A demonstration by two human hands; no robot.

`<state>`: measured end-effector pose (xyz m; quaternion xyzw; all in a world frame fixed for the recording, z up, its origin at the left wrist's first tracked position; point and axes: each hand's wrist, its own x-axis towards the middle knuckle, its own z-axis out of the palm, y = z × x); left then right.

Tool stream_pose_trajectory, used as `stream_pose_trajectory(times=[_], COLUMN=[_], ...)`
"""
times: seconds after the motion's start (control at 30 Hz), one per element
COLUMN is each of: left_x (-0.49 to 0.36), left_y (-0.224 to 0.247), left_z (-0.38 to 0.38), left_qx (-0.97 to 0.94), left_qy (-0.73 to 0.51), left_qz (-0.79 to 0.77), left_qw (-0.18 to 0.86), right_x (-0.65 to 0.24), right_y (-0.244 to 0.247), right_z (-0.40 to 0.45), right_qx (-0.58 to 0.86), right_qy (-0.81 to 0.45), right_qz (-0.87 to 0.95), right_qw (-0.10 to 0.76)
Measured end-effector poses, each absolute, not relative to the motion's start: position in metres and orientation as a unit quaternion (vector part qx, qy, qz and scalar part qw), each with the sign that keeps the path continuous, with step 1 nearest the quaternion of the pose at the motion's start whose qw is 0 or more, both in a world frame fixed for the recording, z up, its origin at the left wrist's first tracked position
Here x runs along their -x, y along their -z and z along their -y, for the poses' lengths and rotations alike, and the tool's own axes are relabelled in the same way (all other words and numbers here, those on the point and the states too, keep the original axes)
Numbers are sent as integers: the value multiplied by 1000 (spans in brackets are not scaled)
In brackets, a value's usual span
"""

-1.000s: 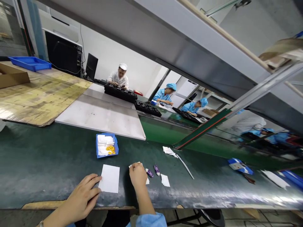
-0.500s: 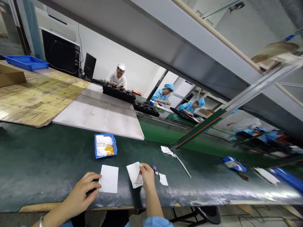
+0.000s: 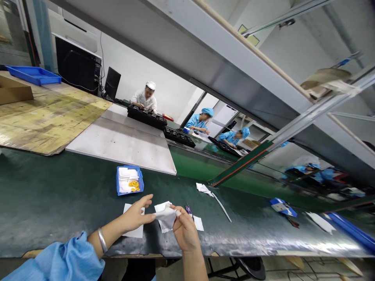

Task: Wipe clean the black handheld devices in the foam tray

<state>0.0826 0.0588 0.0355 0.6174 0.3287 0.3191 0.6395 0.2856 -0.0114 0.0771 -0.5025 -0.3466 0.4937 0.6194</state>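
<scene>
My right hand (image 3: 186, 228) pinches a thin white sheet (image 3: 166, 214), cloth or paper, raised over the bench. More white sheets (image 3: 166, 228) lie beneath it. My left hand (image 3: 137, 214) reaches in from the left, thumb and fingers apart. Its thumb tip is at the raised sheet's left edge; whether it touches I cannot tell. Below the left hand lies a white square sheet (image 3: 135, 232), partly covered by the hand. A small purple object (image 3: 188, 210) and a small white piece (image 3: 198, 223) are just right of my right hand.
Beyond my hands a small blue tray (image 3: 118, 183) holds white folded pieces and several yellow round pieces. A crumpled white piece (image 3: 202, 189) and a pale tube (image 3: 222, 207) lie to the right on the green bench (image 3: 58, 203). A white board (image 3: 125, 146) is behind; co-workers sit farther back.
My left hand has left the flat white square and moved right, up to the sheet in my right hand. The right hand has lifted a sheet and turned. The view has shifted slightly.
</scene>
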Motion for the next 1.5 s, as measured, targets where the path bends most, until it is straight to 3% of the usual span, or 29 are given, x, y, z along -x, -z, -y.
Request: stream_pose_trajectory(times=[0.17, 0.37, 0.57, 0.9, 1.5], left_x=[-66, -31, -22, -35, -39], left_y=[-29, -18, -10, -8, -8], left_z=[-46, -35, -47, -68, -64], left_qx=[-518, -464, -517, -668, -714], left_qy=[-264, -286, -328, -299, -253], left_qz=[-309, -344, -405, -538, -563], left_qw=[753, 764, 679, 418, 329], right_x=[-244, -215, -208, -222, -228], right_y=[-66, -31, -9, 3, 15], right_z=[24, 32, 20, -25, -29], right_qx=[474, 481, 602, 685, 711], right_qy=[-579, -613, -513, -354, -317], right_qz=[347, 278, 340, 440, 491], right_qw=[565, 561, 509, 460, 391])
